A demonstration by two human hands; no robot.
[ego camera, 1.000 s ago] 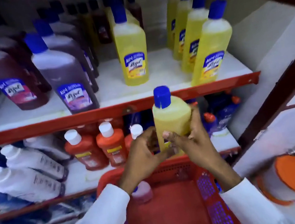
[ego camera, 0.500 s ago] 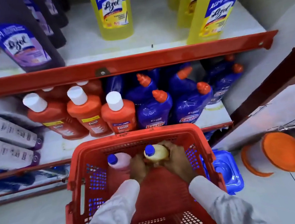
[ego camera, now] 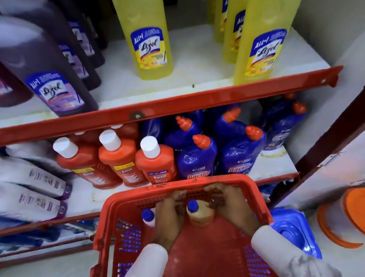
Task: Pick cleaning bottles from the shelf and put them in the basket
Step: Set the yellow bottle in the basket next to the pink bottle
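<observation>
Both hands deep in the red basket, left hand and right hand clasping the yellow bottle upright at the far wall; full, heavy, slick plastic, so grip the body, not the cap

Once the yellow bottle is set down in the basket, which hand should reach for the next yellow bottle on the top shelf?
Right hand, probably. The nearest yellow bottle stands at the shelf's front right corner, on that hand's side. The left hand would have to cross over.
</observation>
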